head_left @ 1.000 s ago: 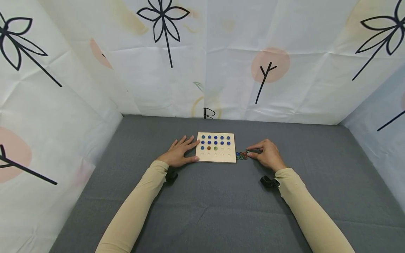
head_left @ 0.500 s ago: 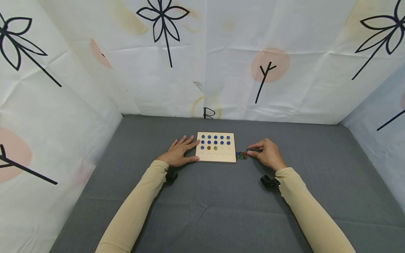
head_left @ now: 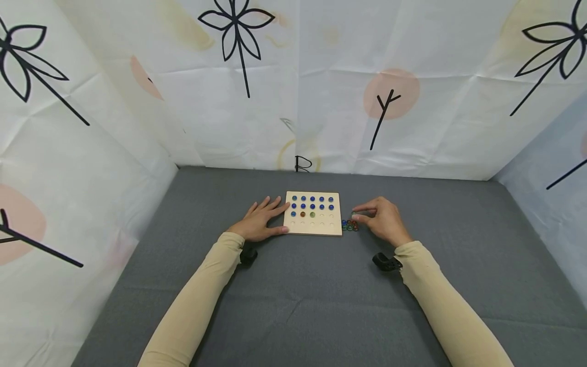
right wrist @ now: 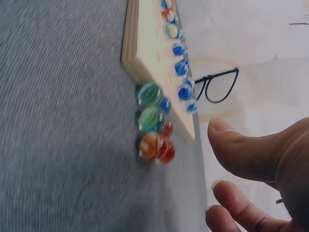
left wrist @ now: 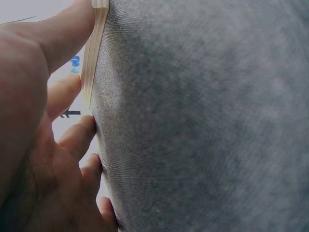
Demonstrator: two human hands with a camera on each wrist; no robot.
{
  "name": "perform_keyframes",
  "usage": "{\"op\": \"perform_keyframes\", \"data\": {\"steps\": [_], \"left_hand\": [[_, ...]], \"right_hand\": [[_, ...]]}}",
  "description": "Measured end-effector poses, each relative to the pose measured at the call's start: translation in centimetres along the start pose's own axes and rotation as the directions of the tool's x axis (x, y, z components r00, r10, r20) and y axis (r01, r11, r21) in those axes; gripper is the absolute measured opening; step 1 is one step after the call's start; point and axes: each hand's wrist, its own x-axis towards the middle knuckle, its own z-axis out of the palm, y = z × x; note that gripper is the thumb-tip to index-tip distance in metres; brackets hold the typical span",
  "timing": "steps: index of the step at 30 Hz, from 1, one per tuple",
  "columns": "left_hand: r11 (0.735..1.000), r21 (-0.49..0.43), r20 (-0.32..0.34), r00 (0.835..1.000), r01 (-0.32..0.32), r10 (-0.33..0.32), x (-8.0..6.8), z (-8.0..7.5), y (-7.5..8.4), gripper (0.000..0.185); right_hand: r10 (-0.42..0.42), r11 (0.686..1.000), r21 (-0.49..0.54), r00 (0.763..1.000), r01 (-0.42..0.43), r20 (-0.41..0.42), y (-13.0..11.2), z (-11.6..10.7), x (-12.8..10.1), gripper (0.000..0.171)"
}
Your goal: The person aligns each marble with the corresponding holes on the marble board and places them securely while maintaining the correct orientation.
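Left hand (head_left: 258, 222) rests flat, steadying board (head_left: 314, 228). Right hand (head_left: 381, 220) pinches a marble (head_left: 353, 213); next, seat it in an empty hole.

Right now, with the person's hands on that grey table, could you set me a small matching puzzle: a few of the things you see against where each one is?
Things:
1. wooden board
2. loose marbles
3. left hand
4. right hand

Places:
A. in a small heap on the cloth by the board's right edge
B. flat against the board's left edge
C. between the two hands
D. raised by the heap, fingertips pinched together

Pairs: 1-C, 2-A, 3-B, 4-D
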Motion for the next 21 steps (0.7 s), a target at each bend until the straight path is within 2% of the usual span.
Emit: {"op": "perform_keyframes", "data": {"steps": [21], "left_hand": [[1.0,-0.002,-0.001,1.0,0.001,-0.001,0.0,-0.1,0.1,0.079]], "right_hand": [[-0.065,0.995,0.074,0.998,0.065,-0.007,-3.0,1.9,0.4,0.021]]}}
